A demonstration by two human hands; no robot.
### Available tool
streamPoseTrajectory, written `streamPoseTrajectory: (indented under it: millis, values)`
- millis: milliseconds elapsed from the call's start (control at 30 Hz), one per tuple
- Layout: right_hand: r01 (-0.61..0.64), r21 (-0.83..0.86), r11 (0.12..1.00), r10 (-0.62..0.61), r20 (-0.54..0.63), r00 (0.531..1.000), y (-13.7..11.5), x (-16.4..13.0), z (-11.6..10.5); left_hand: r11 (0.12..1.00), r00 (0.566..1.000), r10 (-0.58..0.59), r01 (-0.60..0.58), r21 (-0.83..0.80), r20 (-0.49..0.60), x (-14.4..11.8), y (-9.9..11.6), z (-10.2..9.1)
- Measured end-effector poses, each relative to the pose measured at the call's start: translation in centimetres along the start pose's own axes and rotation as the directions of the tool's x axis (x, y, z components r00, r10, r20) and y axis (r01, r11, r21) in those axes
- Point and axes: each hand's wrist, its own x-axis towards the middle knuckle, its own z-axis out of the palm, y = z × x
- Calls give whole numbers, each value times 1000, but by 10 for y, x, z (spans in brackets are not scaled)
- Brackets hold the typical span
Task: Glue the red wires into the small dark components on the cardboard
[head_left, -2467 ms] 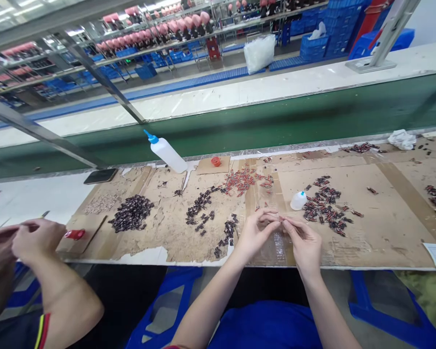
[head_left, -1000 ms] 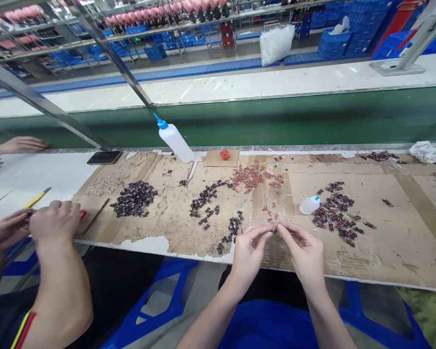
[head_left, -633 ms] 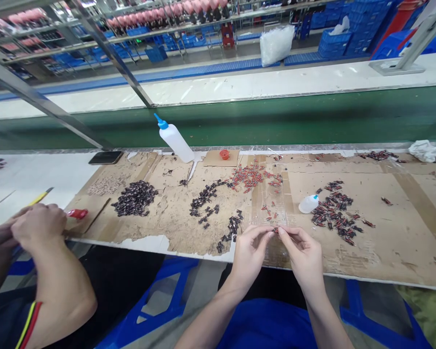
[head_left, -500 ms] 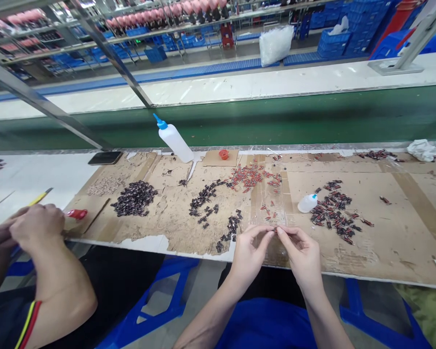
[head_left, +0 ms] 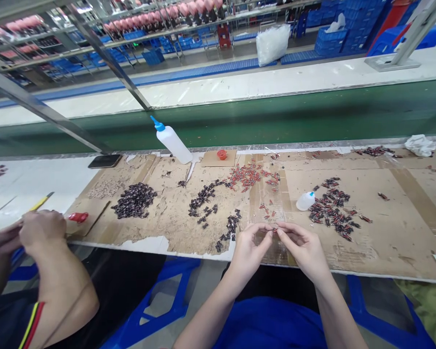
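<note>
My left hand [head_left: 252, 246] and my right hand [head_left: 301, 246] meet fingertip to fingertip above the front edge of the cardboard. Pinched between them is a small red and dark part [head_left: 274, 229], mostly covered by the fingers. Beyond my hands lies a pile of small red parts [head_left: 246, 175], with a few loose ones nearer. Left of my left hand are small black parts [head_left: 232, 225]. A small white bottle [head_left: 305, 201] with a blue tip lies right of my hands, beside a pile of black and red pieces [head_left: 334, 211].
A large white squeeze bottle [head_left: 174, 144] leans near the back, left of a red cap [head_left: 221, 154]. A phone [head_left: 104, 161] lies at the back left. A co-worker's hands [head_left: 39, 230] work at the left, near a black pile [head_left: 134, 200]. Crumpled tissue [head_left: 420, 145] sits back right.
Both hands stay fingertip to fingertip on the small part, with slight finger shifts. My right forearm has swung a little outward. The co-worker's hands have moved slightly.
</note>
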Motion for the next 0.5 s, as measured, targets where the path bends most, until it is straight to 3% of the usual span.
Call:
streamPoseTrajectory:
  millis: [267, 500]
  values:
    - [157, 40, 987, -155, -40, 987, 10, -3, 3, 997, 994, 59, -63, 43, 93, 0, 11, -6]
    - [325, -110, 939, -333, -60, 941, 8, -10, 5, 987, 992, 91, -102, 127, 90, -5, 6, 1]
